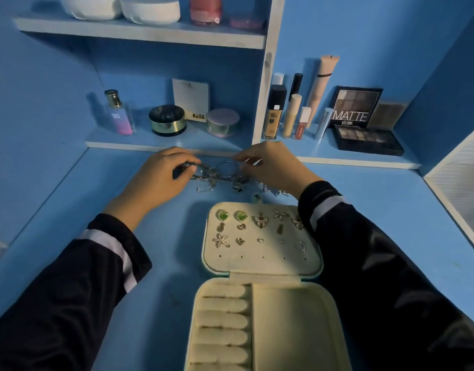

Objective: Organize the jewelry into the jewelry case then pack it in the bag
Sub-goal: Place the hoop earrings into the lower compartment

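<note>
A cream jewelry case (262, 266) lies open on the blue desk. Its lid panel holds several earrings, among them two green ones (232, 216), starfish and butterfly shapes. The lower half (292, 325) has ring rolls and a bare compartment. Beyond the case lies a tangled pile of silver jewelry (220, 175) with hoops and hooks. My left hand (161, 178) pinches a piece at the pile's left end. At the right end my right hand (270, 164) pinches a thin silver hoop (226, 170). No bag is in view.
A low shelf (177, 141) right behind the pile carries a perfume bottle (118, 113), jars and a card. Foundation bottles, tubes and eyeshadow palettes (364, 124) stand at the right. A higher shelf (139, 30) holds white pads and pink jars.
</note>
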`<state>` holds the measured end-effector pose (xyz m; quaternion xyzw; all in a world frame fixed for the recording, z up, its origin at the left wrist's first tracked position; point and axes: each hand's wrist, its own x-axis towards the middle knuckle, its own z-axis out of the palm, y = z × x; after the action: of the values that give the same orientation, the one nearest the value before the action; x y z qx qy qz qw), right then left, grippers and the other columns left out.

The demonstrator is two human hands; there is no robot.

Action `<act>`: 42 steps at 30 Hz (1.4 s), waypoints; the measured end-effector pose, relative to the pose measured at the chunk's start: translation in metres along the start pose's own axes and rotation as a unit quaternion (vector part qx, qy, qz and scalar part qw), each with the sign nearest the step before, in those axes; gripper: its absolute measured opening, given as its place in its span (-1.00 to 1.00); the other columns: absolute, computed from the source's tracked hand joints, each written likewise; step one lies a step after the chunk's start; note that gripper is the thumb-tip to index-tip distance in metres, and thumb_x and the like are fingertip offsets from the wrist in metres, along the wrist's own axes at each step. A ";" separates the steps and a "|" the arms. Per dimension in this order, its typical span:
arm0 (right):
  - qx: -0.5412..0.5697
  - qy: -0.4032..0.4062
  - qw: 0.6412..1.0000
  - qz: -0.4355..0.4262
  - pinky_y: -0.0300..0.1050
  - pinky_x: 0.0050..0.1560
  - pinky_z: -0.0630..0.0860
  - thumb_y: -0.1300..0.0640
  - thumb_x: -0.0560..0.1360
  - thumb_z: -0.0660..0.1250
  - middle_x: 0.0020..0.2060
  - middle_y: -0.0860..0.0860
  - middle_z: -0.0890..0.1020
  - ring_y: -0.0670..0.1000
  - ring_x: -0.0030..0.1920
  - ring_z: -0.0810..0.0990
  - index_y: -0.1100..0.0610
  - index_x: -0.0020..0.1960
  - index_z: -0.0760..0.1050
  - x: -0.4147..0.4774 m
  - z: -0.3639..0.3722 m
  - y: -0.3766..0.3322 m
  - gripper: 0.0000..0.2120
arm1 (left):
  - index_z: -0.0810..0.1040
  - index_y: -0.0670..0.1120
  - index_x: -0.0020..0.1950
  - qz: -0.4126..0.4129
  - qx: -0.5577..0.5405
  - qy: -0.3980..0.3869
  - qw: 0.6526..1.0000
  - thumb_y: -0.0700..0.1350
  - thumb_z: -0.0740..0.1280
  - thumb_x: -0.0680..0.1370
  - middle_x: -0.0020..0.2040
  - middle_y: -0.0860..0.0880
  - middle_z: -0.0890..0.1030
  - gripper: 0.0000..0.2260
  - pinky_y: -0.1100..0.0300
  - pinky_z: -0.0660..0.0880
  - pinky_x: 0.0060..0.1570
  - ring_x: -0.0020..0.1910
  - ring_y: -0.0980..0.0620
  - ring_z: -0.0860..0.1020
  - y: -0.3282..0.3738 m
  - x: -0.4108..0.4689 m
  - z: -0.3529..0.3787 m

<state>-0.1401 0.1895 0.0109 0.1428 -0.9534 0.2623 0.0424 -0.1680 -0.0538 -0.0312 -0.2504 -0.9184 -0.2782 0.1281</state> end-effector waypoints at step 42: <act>0.016 0.010 0.998 -0.062 -0.53 -0.14 0.35 0.29 0.46 0.41 -0.14 -0.05 0.65 -0.17 -0.20 0.50 0.14 0.00 0.68 0.014 0.016 0.019 -0.84 | 0.65 -0.02 0.09 -0.022 -0.075 0.031 0.996 -0.22 0.36 0.57 0.00 0.17 0.58 -0.84 0.52 0.36 0.04 -0.01 0.24 0.54 -0.011 0.000 -0.001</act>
<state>-0.1595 0.1931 -0.0098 0.1992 -0.9381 0.2755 0.0658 -0.1734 -0.0621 -0.0356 -0.2301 -0.8958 -0.3568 0.1314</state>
